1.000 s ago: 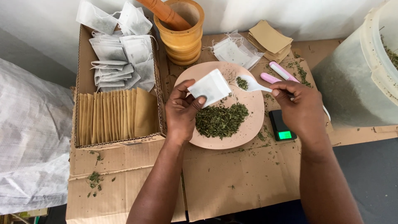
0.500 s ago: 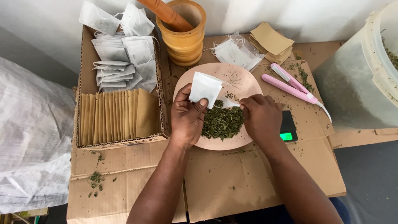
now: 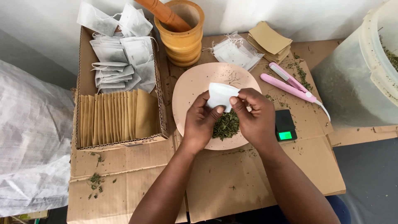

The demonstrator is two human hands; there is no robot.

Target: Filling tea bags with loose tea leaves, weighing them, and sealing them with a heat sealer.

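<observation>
Small white filter-paper sachet [image 3: 221, 95] sits pinched between both hands over the round pink plate [image 3: 188, 89], just above the heap of dried green chopped leaves [image 3: 226, 124]; left hand [image 3: 200, 123] grasps its lower left edge between thumb and fingers, right hand [image 3: 253, 118] grasps the right edge with fingertips, both clenched on the sachet, nothing else held. Can't tell if the sachet mouth is open or how much leaf is inside, fingers cover it. Progress, as a judgement: a good part is done, the open cardboard box [image 3: 83, 89] to the left already carries a loose pile of filled white sachets with strings [image 3: 120, 62] at the back and a tight row of tan paper envelopes [image 3: 118, 118] at the front; plenty left though, the leaf heap on the plate is sizeable and the big translucent plastic bucket [image 3: 352, 79] at right shows more leaves inside. This sachet looks neither sealed nor boxed yet. Around: stack of empty white sachets [image 3: 234, 52] and stack of flat tan envelopes [image 3: 269, 41] behind the plate, wooden mortar with pestle [image 3: 182, 35] at back centre, pink heat-sealing tong [image 3: 290, 83] right of the plate, small black pocket scale with green lit display [image 3: 285, 126] touching the plate's right rim near the right hand. Flattened cardboard sheet [image 3: 232, 182] covers the work surface, leaf crumbs scattered on it; crumpled white woven sack [image 3: 33, 145] far left. Nothing blocks the hands; the scale and tong sit close to the right wrist
</observation>
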